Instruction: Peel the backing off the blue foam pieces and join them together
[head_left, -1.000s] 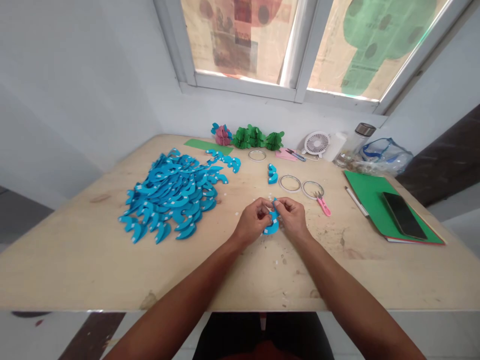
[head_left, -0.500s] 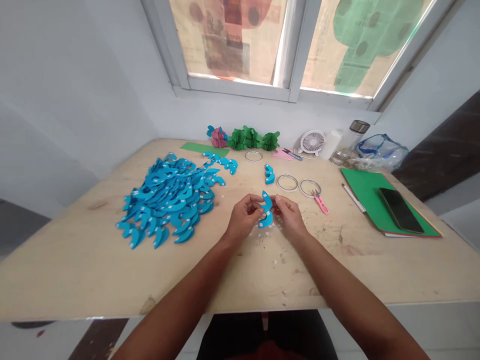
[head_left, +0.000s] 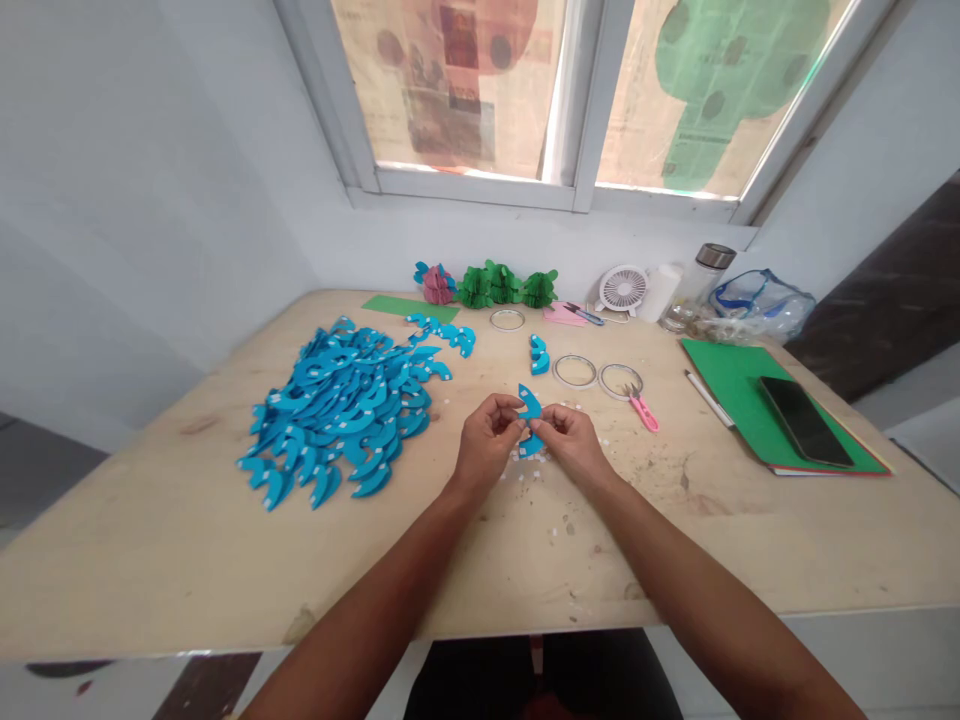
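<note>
Between my two hands is a blue curved paper cutout (head_left: 529, 402) with white squares on it. My left hand (head_left: 491, 432) pinches its left edge between thumb and fingers. On its right side, the thumb and fingers of my right hand (head_left: 568, 437) close on the middle of the cutout, hiding part of it. Small white paper bits (head_left: 519, 476) lie on the table just beneath the hands. Beyond them a short strip of joined blue cutouts (head_left: 538, 355) rests on the wood.
A large heap of blue cutouts (head_left: 345, 400) covers the left of the wooden table (head_left: 375, 570). Rolls of tape (head_left: 574, 372) and pink snips (head_left: 643, 411) lie to the right, near a phone (head_left: 806, 420) on green sheets (head_left: 724, 365). Green paper figures (head_left: 502, 284) and a fan (head_left: 623, 289) line the wall.
My right hand has moved left, its thumb and fingers now closed on the cutout's middle where the white square showed before. The view has shifted slightly.
</note>
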